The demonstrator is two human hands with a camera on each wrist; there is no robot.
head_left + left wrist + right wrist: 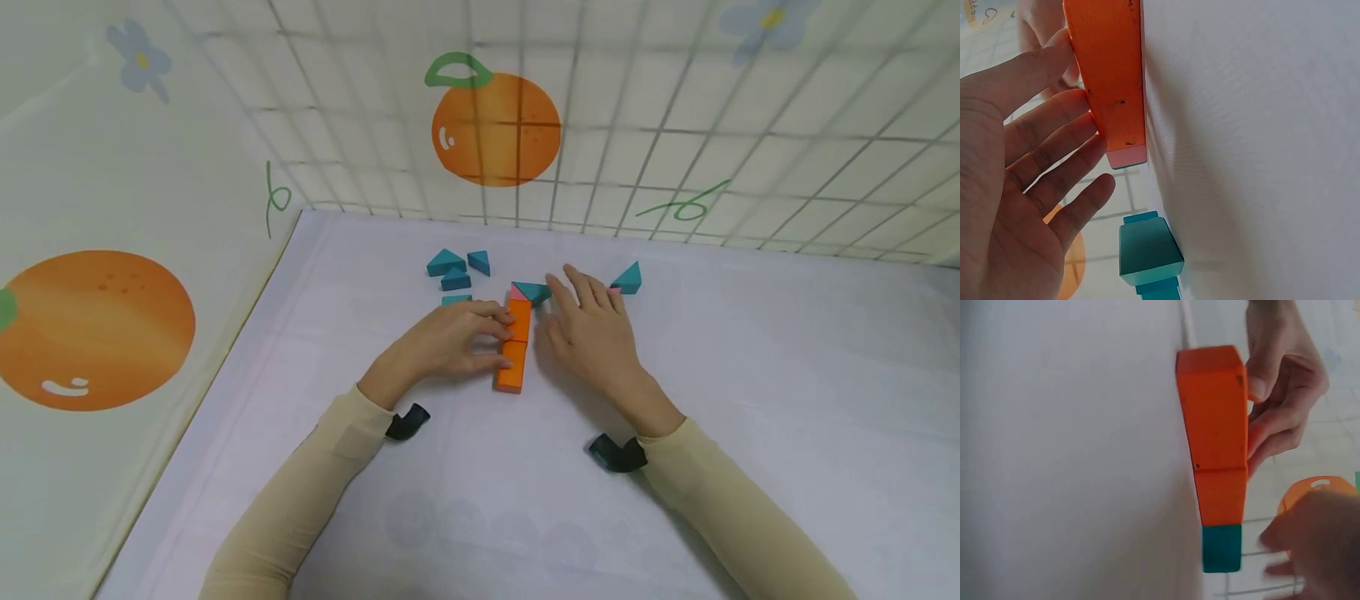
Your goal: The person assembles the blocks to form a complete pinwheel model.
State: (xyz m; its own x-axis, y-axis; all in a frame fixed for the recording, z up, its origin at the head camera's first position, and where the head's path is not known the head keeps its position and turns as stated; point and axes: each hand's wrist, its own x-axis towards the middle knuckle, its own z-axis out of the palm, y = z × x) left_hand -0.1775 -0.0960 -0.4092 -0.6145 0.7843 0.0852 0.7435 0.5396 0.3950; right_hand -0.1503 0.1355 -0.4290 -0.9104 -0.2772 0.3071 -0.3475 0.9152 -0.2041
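Note:
Two orange rectangular blocks [519,321] lie end to end in a line on the white table. A small pink block [517,292] sits at their far end, with a teal triangular block [534,292] against it. My left hand [450,337] rests its fingertips on the orange blocks from the left, fingers loosely extended. My right hand [596,329] spreads its fingers over the table, its index fingertip right at the teal triangle's edge. Part of another pink piece [615,291] shows beside its fingertips. In the right wrist view that hand is blurred near the teal block [1222,549].
Several teal triangular blocks [446,262] lie at the far left of the line, one partly covered by my left hand. Another teal triangle [628,279] stands beyond my right fingers. A grid-patterned wall [600,150] with a printed orange borders the table's back.

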